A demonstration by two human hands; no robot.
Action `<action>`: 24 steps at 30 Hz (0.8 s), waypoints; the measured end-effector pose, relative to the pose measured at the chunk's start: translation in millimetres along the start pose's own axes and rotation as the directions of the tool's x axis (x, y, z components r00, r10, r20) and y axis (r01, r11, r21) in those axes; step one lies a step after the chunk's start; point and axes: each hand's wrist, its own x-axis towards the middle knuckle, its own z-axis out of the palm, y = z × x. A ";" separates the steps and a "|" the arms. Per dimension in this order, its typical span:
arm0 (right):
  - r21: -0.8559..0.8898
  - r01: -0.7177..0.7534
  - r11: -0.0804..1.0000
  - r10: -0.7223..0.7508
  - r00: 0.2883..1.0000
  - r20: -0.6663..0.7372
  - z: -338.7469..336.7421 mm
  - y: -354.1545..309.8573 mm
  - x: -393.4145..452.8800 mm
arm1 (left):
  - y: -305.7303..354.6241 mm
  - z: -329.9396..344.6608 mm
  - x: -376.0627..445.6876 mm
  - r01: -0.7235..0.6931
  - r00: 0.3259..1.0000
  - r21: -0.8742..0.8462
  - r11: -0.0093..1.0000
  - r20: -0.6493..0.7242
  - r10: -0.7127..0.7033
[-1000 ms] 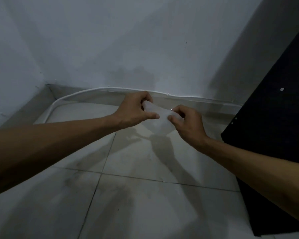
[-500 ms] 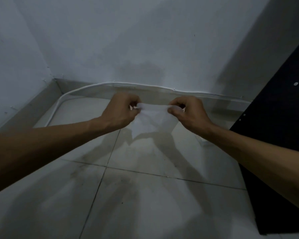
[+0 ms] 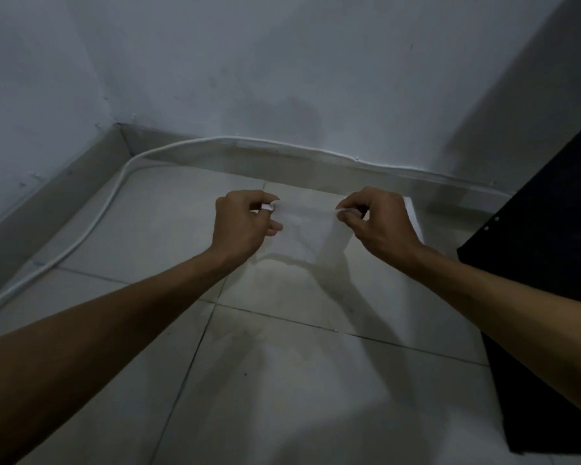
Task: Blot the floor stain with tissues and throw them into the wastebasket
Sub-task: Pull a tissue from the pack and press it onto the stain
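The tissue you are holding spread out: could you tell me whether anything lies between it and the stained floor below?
Nothing visible does. The tissue hangs stretched between the left hand and right hand, above the wet-looking stain on the floor tile. The space beneath it is open; only shadows fall there.

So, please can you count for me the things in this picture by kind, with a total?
Hands: 2, the left hand and the right hand
Tissue, stretched between both hands: 1
White cable along the wall: 1
Black panel at right: 1
Total: 5
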 end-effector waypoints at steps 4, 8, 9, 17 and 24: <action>0.056 -0.050 0.997 0.054 0.996 -0.070 0.0 3.7 2.1 | 3.4 3.3 3.8 0.023 0.999 -0.061 0.998 -0.029 -0.024; 0.065 -0.010 0.998 0.020 0.989 -0.148 -4.7 7.1 -5.4 | 4.1 0.4 -4.3 0.002 0.999 -0.149 0.989 -0.035 -0.007; 0.061 0.010 0.998 0.000 0.986 -0.166 -6.2 7.2 -9.4 | 3.6 -1.3 -8.5 -0.005 0.999 -0.163 0.987 -0.034 -0.001; -0.049 0.072 0.996 -0.076 0.994 -0.077 7.9 18.3 -85.6 | -34.9 -0.7 -81.8 -0.086 0.996 0.028 0.996 0.006 0.086; -0.148 0.100 0.984 -0.103 0.995 -0.016 48.8 49.8 -152.2 | -79.0 12.9 -131.4 -0.271 0.953 0.247 0.930 0.206 0.223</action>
